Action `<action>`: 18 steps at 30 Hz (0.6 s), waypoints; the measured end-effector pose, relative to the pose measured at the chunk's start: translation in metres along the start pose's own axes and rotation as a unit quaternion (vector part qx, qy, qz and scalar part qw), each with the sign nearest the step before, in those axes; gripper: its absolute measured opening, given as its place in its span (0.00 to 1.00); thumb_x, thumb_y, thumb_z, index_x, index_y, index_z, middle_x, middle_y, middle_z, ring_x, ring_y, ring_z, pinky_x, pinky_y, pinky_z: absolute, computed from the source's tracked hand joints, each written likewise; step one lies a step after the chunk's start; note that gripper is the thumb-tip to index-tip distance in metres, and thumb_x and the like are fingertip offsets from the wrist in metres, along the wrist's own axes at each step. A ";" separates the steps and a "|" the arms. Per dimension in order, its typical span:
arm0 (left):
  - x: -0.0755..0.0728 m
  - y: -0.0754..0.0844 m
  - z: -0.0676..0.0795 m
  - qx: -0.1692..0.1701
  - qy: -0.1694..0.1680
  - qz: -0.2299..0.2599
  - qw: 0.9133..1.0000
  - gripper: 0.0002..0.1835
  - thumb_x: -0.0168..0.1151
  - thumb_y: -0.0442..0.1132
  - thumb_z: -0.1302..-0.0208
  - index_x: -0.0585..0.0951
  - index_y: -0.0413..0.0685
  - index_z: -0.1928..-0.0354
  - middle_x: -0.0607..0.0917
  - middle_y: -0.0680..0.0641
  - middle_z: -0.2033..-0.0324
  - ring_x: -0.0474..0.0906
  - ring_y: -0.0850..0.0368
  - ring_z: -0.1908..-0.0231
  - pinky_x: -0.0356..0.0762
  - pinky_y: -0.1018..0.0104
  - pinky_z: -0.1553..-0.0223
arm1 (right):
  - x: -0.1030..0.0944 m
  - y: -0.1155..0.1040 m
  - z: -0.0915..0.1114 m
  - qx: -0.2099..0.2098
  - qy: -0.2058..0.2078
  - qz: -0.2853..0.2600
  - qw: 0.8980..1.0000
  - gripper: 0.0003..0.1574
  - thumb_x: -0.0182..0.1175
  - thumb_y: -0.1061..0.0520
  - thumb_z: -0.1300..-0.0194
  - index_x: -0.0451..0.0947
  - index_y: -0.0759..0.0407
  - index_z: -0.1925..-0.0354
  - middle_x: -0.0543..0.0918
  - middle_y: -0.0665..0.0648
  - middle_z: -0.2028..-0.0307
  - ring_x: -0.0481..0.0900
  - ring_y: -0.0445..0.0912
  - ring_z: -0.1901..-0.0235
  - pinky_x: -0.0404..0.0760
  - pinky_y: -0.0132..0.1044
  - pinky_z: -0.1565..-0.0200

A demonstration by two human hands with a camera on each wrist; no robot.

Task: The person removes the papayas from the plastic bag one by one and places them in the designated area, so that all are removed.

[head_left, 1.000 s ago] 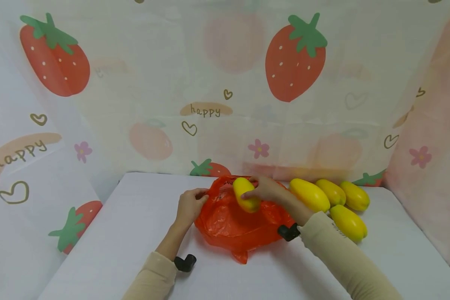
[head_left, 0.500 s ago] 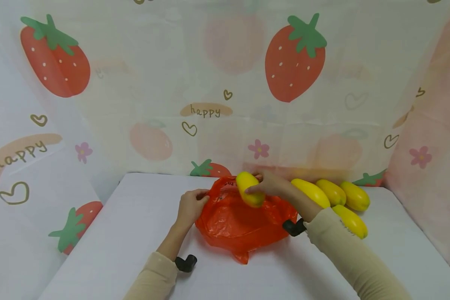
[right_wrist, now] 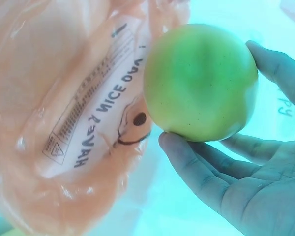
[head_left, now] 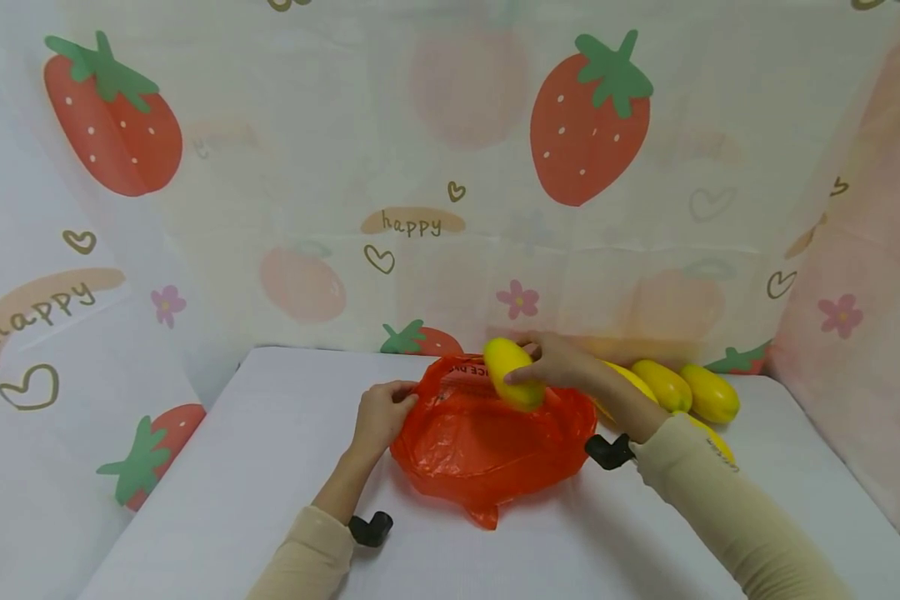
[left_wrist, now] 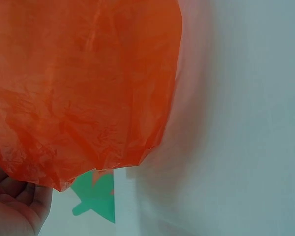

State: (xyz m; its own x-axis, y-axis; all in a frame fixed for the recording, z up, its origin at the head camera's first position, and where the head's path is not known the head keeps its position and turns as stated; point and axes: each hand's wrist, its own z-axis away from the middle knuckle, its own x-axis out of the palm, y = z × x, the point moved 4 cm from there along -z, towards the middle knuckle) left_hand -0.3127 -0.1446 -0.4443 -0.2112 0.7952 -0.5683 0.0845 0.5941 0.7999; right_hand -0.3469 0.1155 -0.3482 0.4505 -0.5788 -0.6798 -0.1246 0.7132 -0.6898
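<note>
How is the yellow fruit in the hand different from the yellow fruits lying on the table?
The held fruit is gripped by the right hand above the orange bag; the other fruits lie on the table, untouched. The held one is alone; the others are bunched together. All are yellow and oblong.

Two bare hands, the left hand (head_left: 378, 414) and the right hand (head_left: 557, 362). Long sleeves on both arms, soft and cream-coloured, the left sleeve (head_left: 305, 561) and the right sleeve (head_left: 727, 512), both ending at the wrists. A small black camera (head_left: 370, 527) under the left wrist, another black camera (head_left: 608, 452) under the right wrist. Tiny dark writing on the right sleeve near the cuff, too small to read.
</note>
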 end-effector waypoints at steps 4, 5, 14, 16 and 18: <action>0.000 0.000 0.001 -0.003 -0.002 0.001 1.000 0.13 0.61 0.34 0.34 0.85 0.40 0.50 0.88 0.41 0.57 0.83 0.49 0.57 0.84 0.56 0.51 | -0.005 0.002 0.004 -0.008 -0.002 0.006 1.000 0.48 0.69 0.47 0.41 0.60 0.58 0.30 0.76 0.67 0.45 0.79 0.55 0.52 0.83 0.47 0.47; 0.000 0.000 0.001 -0.003 -0.002 0.001 1.000 0.13 0.61 0.34 0.34 0.85 0.40 0.50 0.88 0.41 0.57 0.83 0.48 0.57 0.84 0.56 0.51 | -0.006 0.003 0.005 -0.011 -0.003 0.008 1.000 0.48 0.69 0.46 0.42 0.61 0.58 0.30 0.76 0.67 0.44 0.78 0.54 0.52 0.83 0.46 0.47; -0.001 0.000 0.000 0.002 -0.001 0.001 1.000 0.13 0.61 0.35 0.34 0.85 0.40 0.50 0.88 0.41 0.57 0.83 0.48 0.57 0.84 0.56 0.51 | -0.018 0.009 0.012 -0.008 0.009 0.028 1.000 0.48 0.69 0.43 0.44 0.62 0.58 0.31 0.77 0.66 0.44 0.79 0.54 0.52 0.84 0.47 0.48; 0.000 0.000 0.000 0.001 -0.002 0.004 1.000 0.13 0.61 0.34 0.34 0.85 0.40 0.50 0.88 0.41 0.57 0.83 0.48 0.57 0.84 0.56 0.51 | -0.021 0.009 0.014 -0.012 0.012 0.033 0.999 0.48 0.69 0.44 0.43 0.62 0.60 0.31 0.77 0.68 0.45 0.79 0.55 0.52 0.83 0.48 0.47; 0.000 0.000 -0.001 -0.002 -0.002 0.004 1.000 0.13 0.61 0.35 0.34 0.85 0.40 0.50 0.88 0.41 0.57 0.83 0.49 0.57 0.84 0.56 0.51 | -0.024 0.009 0.016 -0.016 0.015 0.036 0.999 0.48 0.69 0.44 0.42 0.61 0.62 0.31 0.77 0.69 0.45 0.79 0.55 0.52 0.83 0.48 0.47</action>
State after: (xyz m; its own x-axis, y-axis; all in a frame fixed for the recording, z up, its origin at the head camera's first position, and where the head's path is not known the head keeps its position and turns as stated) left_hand -0.3131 -0.1448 -0.4440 -0.2058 0.8000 -0.5636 0.0828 0.5881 0.8046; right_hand -0.3451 0.1420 -0.3341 0.4132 -0.5389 -0.7341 -0.1843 0.7400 -0.6469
